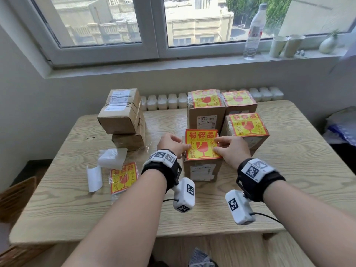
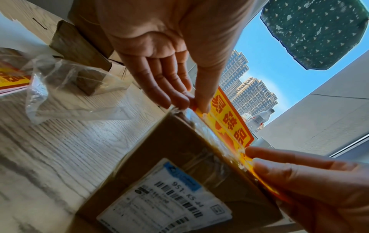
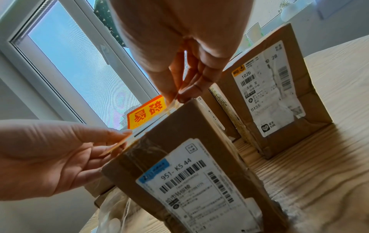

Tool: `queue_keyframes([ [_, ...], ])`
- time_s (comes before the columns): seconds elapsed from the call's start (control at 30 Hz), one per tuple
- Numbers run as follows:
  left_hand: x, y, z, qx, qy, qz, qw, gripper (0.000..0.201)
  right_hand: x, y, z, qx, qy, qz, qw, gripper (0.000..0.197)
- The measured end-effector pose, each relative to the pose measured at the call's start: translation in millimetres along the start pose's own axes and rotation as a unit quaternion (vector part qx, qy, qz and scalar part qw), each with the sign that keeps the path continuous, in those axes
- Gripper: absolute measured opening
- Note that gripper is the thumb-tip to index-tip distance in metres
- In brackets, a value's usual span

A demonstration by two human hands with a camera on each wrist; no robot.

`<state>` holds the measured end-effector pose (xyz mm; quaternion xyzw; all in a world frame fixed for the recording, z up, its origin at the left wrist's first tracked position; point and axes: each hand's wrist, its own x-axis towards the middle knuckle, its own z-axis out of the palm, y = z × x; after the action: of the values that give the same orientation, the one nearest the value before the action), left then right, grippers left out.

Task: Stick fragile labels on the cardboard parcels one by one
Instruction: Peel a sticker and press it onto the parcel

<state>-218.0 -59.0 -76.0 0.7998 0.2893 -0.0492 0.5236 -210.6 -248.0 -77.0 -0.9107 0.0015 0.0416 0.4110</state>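
Fragile label (image 1: 201,144): near edge on parcel (image 1: 201,170) top, far edge raised; left hand (image 1: 170,144) and right hand (image 1: 230,149) fingers pinch opposite sides.

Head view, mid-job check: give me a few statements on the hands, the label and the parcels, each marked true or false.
1. Both hands, left hand and right hand, hold one fragile label. True.
2. The label is over the front parcel. True.
3. The two stacked parcels at left already carry fragile labels. False: none shows on them.
4. The spare labels lie on the windowsill. False: they lie on the table.
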Motion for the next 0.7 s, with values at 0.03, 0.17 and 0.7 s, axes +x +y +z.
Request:
queue_keyframes([
  [0.03,0.3,-0.3,0.0,0.001,0.002,0.0,1.0,0.037,0.4,-0.4,0.4,-0.002,0.0,-0.002,1.0,0.037],
  [0.17,2.0,-1.8,-0.2,0.006,0.002,-0.006,1.0,0.04,2.2,-3.2,1.4,-0.013,0.001,-0.005,1.0,0.036],
  [0.7,-1.5,2.4,1.0,0.091,0.02,0.028,0.995,0.036,1.8,-1.0,3.1,-0.034,0.007,-0.011,0.999,0.038],
])
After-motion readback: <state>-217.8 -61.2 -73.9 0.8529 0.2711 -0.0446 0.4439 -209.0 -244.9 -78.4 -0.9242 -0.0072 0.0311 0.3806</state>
